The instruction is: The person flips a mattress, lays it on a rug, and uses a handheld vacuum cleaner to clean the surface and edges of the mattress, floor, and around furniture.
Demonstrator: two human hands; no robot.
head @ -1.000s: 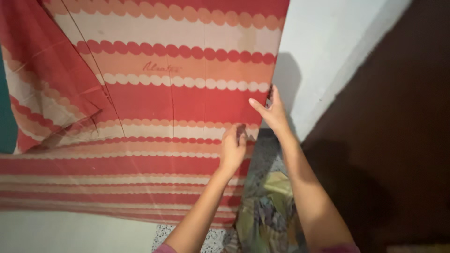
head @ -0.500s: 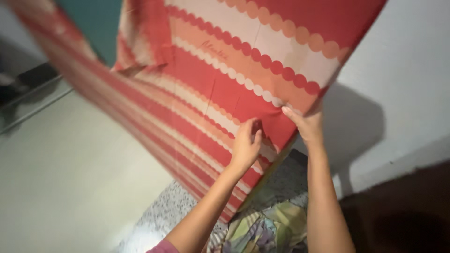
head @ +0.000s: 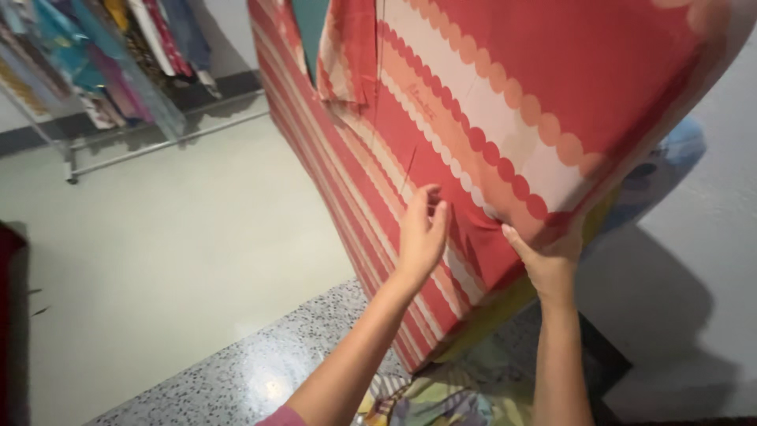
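A large red, orange and white striped mattress (head: 489, 102) with scalloped bands stands tilted on its edge in front of me. My left hand (head: 422, 233) is pressed on its striped face with the fingers pinching the fabric. My right hand (head: 548, 256) grips the lower right edge of the mattress from underneath. A torn flap of its cover (head: 347, 55) hangs loose near the top.
A rack of hanging colourful clothes (head: 102, 55) stands at the far left on a metal frame. The pale floor (head: 158, 260) meets a speckled stone ledge (head: 260, 379). Patterned cloth (head: 441, 398) lies below my arms. A white wall (head: 694, 300) is on the right.
The mattress has swung away from the wall and tilted leftward. My right hand moved from its side edge to under its lower edge. The view turned left, revealing the clothes rack.
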